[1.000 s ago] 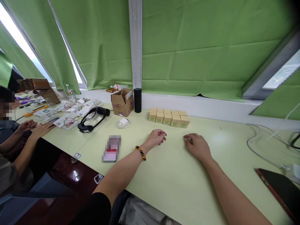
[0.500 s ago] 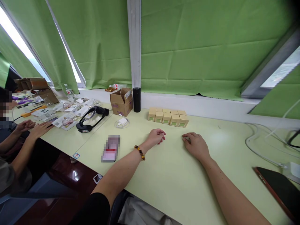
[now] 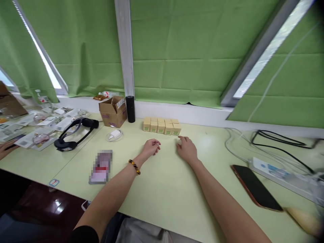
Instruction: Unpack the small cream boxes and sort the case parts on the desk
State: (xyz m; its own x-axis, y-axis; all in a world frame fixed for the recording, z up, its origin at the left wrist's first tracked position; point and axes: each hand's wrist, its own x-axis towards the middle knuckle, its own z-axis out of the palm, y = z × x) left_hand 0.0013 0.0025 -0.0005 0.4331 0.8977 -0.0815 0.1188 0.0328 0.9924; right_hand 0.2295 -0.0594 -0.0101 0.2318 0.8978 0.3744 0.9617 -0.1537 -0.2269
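Note:
Several small tan cardboard boxes (image 3: 161, 126) with green labels stand side by side in a row near the wall. My right hand (image 3: 187, 149) is just in front of the row's right end, its index finger stretched out close to the last box. Whether that fingertip touches the box I cannot tell. To the left, my left hand (image 3: 150, 147) rests over the tabletop with loosely curled fingers, some apart, and nothing visible in them. A beaded bracelet (image 3: 134, 166) circles my left wrist.
Left of my arm lies a blurred-out phone (image 3: 101, 167). Beyond it are a coiled white cable with charger (image 3: 115, 134), a black headset (image 3: 75, 134), an open carton (image 3: 113, 112) and a black cylinder (image 3: 130, 109). On the right are a dark phone (image 3: 255, 187) and a power strip (image 3: 286, 179).
The view has turned to the right, so things appear further left and the power strip shows more fully. My right hand has come nearer to the boxes, its index finger reaching forward.

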